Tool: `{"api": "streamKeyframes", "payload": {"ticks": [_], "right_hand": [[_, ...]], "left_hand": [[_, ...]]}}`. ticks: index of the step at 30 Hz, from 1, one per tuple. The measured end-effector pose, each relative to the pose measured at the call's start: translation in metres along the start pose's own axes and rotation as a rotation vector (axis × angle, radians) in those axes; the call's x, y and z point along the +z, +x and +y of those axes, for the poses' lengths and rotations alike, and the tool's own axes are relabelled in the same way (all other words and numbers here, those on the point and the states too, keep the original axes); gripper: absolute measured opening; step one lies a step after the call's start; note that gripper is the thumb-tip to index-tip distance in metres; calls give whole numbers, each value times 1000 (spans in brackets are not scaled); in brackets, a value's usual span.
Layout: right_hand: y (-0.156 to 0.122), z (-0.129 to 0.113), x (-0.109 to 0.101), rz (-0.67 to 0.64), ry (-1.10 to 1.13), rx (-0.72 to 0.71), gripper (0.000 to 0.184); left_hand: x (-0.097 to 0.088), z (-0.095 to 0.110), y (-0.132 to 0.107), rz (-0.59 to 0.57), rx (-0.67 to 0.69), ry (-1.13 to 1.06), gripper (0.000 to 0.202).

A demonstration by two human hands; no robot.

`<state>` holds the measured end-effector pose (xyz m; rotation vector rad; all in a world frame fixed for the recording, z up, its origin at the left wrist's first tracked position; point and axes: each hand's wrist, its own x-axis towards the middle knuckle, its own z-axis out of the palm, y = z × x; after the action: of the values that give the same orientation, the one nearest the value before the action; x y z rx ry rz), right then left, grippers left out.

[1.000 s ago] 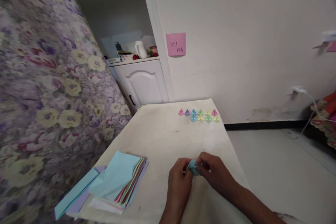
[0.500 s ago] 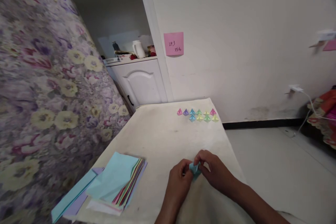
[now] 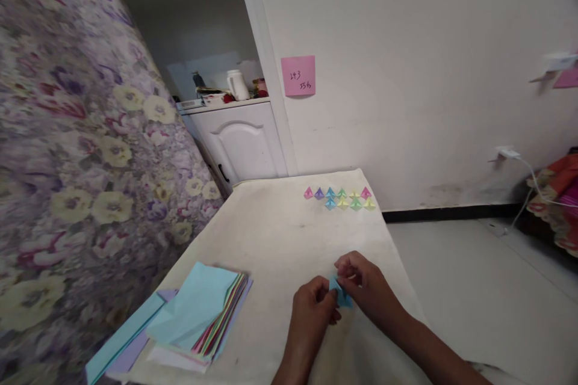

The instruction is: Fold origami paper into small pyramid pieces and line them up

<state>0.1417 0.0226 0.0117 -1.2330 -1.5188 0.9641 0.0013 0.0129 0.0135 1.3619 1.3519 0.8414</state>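
Note:
A small folded piece of blue paper (image 3: 341,293) is held between my two hands over the near right part of the table. My left hand (image 3: 313,304) pinches its left side between thumb and fingers. My right hand (image 3: 361,280) has its thumb and fingertips at the paper's upper right edge, fingers curled. Fine creases in the paper are too blurred to make out. Toward the table's far edge, small folded paper pieces (image 3: 342,194) in pink, purple, blue, green and yellow stand in two rows.
On the left of the table lies a stack of coloured paper sheets (image 3: 198,307), light blue on top, with more blue paper (image 3: 129,337) beside it. A floral curtain (image 3: 90,192) hangs along the left. Behind the cream-covered table (image 3: 271,222) stands a wall with a pink note (image 3: 298,76).
The blue paper has turned in my hands and now shows a flatter, more pointed shape. My right hand has risen slightly, and my left fingers have shifted on the paper.

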Motion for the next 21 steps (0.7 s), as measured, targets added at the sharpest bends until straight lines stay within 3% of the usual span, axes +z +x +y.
{"api": "streamKeyframes", "payload": {"ticks": [9, 21], "right_hand": [[-8, -8, -5, -132, -15, -60, 10], [-5, 9, 4, 29, -268, -13, 8]], "left_hand": [[0, -1, 5, 123, -20, -100, 13], [11, 1, 0, 112, 18, 0, 17]]}}
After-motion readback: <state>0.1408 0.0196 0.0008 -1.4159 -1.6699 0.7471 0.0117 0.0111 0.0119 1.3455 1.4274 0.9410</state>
